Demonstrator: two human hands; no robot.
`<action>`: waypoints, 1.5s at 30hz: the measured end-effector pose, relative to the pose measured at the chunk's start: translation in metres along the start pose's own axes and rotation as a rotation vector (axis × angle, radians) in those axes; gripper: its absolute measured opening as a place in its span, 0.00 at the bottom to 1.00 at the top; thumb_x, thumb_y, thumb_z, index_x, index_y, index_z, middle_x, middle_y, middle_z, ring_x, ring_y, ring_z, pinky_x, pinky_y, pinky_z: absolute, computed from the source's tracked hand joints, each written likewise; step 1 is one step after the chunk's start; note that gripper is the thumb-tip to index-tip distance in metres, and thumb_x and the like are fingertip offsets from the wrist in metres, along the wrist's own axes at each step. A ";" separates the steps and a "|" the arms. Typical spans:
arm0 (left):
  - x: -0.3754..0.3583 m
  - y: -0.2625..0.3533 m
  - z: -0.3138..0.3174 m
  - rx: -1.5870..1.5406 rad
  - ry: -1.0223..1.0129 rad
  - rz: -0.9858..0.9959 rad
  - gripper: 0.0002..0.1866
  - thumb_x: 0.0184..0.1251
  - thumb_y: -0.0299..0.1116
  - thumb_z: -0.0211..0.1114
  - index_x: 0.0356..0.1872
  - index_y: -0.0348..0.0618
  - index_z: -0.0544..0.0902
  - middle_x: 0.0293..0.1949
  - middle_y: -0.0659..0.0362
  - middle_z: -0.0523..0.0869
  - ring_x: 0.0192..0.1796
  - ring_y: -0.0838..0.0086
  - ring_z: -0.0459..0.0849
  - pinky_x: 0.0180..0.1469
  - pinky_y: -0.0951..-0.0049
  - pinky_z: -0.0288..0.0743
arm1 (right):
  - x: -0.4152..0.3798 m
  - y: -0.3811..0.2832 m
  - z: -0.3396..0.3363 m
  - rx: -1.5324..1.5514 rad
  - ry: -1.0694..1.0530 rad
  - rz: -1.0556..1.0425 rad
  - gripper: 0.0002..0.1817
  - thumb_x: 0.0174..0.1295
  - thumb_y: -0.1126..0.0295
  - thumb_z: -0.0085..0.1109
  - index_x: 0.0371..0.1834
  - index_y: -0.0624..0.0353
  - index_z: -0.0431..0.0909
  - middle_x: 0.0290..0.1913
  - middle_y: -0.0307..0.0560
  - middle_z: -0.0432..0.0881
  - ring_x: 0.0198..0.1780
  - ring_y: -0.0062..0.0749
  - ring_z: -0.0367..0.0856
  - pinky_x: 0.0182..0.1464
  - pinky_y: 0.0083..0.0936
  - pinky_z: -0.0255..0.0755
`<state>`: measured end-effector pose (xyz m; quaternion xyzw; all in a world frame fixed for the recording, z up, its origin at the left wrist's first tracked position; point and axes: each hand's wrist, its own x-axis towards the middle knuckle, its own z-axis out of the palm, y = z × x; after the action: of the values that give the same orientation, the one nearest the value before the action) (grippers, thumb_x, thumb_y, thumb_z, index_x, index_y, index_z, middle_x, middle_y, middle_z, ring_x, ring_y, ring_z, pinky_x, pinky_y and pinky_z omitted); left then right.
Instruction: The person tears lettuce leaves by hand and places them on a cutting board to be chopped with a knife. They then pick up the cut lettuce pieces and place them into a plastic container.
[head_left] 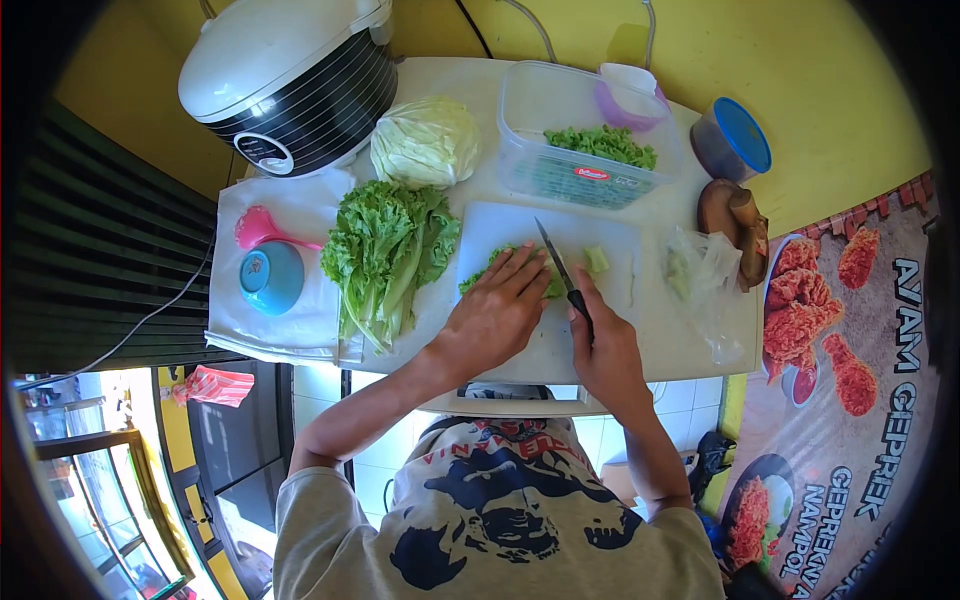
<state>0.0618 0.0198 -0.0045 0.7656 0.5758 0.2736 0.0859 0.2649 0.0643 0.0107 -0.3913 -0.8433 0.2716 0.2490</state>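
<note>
My left hand (503, 303) lies over green lettuce leaves (555, 287) on the white cutting board (500, 222), holding them down with its fingers. The hand covers most of these leaves. In my right hand (607, 352) is a knife (556, 262) with a dark handle, its blade pointing away from me just right of my left fingertips. A pale green lettuce piece (597, 259) sits on the board to the right of the blade. Left of the board lies a large bunch of leafy lettuce (385, 245).
Behind the board stands a clear plastic container (520, 170) holding lettuce. A cabbage (428, 140), rice cooker (300, 95), blue bowl (271, 278) and pink ladle (258, 227) are to the left. A plastic bag (708, 285) and blue-lidded tub (732, 140) are on the right.
</note>
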 end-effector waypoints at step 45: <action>-0.005 -0.005 0.006 0.112 0.021 0.021 0.23 0.69 0.25 0.65 0.64 0.32 0.82 0.70 0.43 0.83 0.76 0.47 0.77 0.79 0.46 0.70 | -0.006 -0.005 -0.005 -0.299 -0.185 0.013 0.38 0.67 0.76 0.61 0.83 0.59 0.65 0.32 0.53 0.83 0.22 0.48 0.84 0.27 0.42 0.80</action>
<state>0.0597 0.0183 -0.0130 0.7723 0.5830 0.2500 0.0339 0.2688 0.0581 0.0162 -0.4025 -0.8912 0.1796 0.1075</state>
